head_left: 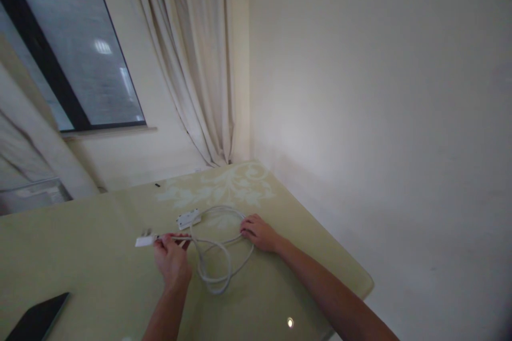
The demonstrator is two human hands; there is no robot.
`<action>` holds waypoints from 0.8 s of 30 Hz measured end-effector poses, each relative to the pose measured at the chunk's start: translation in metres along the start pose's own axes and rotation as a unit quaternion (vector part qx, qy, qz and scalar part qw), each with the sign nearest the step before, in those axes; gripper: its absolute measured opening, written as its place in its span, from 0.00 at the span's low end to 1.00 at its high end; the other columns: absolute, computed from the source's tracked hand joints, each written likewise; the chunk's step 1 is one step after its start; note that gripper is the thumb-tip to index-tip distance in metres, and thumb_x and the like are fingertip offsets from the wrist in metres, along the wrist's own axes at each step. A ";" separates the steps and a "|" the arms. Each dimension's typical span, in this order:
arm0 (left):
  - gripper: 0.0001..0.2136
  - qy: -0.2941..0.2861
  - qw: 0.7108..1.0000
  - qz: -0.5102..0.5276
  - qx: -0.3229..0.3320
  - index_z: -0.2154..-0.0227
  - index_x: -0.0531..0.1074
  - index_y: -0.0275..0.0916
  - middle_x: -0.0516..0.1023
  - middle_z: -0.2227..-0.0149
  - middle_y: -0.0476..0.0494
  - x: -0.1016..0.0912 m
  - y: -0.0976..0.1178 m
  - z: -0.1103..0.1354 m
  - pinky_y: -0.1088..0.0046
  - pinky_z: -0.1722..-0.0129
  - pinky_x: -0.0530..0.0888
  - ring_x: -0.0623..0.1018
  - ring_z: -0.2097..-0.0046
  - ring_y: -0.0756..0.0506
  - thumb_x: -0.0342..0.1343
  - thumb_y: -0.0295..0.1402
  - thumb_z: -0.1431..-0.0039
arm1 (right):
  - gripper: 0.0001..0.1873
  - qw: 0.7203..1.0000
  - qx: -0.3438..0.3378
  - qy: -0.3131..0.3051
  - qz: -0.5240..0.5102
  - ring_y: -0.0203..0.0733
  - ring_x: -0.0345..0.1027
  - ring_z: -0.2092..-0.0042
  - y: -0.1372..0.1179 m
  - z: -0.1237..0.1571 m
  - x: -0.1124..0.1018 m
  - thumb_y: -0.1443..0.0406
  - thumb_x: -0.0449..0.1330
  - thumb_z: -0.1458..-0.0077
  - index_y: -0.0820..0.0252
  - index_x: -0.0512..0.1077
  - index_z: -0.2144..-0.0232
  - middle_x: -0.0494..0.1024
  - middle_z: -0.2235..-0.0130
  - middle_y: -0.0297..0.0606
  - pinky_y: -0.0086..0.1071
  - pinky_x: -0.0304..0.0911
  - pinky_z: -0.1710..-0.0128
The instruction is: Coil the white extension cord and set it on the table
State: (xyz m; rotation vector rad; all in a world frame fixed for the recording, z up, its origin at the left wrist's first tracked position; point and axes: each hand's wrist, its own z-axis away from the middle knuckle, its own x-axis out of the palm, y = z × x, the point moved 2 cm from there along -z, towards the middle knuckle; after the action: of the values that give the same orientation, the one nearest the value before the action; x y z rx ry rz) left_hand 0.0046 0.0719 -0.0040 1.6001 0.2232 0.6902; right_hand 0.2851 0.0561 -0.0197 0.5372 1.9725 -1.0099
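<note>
A white cord (218, 279) lies in loose loops on the pale green table. At its left end is a white plug (144, 241), with its prongs pointing up and away. My left hand (173, 258) is closed around the cord just behind the plug. On the far side of the loops sits a small white power strip (188, 219). My right hand (259, 232) is closed at the right side of the loops, its fingers pinching the cord there. Its fingertips are partly hidden.
The table (100, 272) has a white floral pattern toward its far corner. A dark tablet-like device (38, 317) lies at the near left. Farther back is a tiny black object (157, 185). A wall (380, 117) borders the right side; curtains (200, 64) hang behind.
</note>
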 end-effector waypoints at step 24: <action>0.16 -0.078 0.992 0.087 0.040 0.64 0.64 0.44 0.62 0.77 0.58 -0.022 0.022 -0.007 0.79 0.78 0.65 0.63 0.77 0.53 0.62 0.49 0.40 | 0.10 0.980 0.097 -0.073 0.159 0.48 0.70 0.51 -0.021 0.049 -0.039 0.61 0.58 0.34 0.62 0.76 0.59 0.79 0.57 0.46 0.39 0.64 0.48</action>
State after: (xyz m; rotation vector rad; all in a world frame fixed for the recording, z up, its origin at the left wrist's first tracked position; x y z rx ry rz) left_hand -0.0220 0.0628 0.0104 1.7555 -0.0043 0.6926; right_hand 0.3169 0.0037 0.0063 0.8320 1.6059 -1.0107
